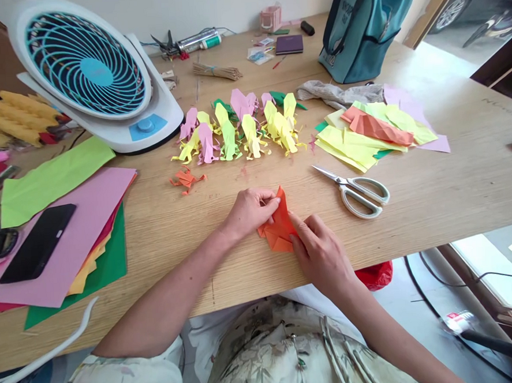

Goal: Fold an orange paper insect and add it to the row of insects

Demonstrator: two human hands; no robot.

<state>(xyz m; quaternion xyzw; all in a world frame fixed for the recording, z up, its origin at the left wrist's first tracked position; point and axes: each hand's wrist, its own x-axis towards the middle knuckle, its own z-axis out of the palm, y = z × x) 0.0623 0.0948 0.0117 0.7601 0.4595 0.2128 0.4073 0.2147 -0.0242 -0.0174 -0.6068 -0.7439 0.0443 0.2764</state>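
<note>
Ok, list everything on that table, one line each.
orange paper: one, part-folded, front centre
scissors: one, white-handled, right of it
paper figures: many; yellow, pink, green; mid-table row
small figure: one, orange, before that row
fan: one, white and teal, rear left
left sheets: stack; pink, green, yellow; left
phone: one, black, on left sheets
right sheets: pile; yellow, orange, pink; right
bag: one, teal, rear right
left hand: fingers pinch paper's top
right hand: fingers on its lower right edge
</note>
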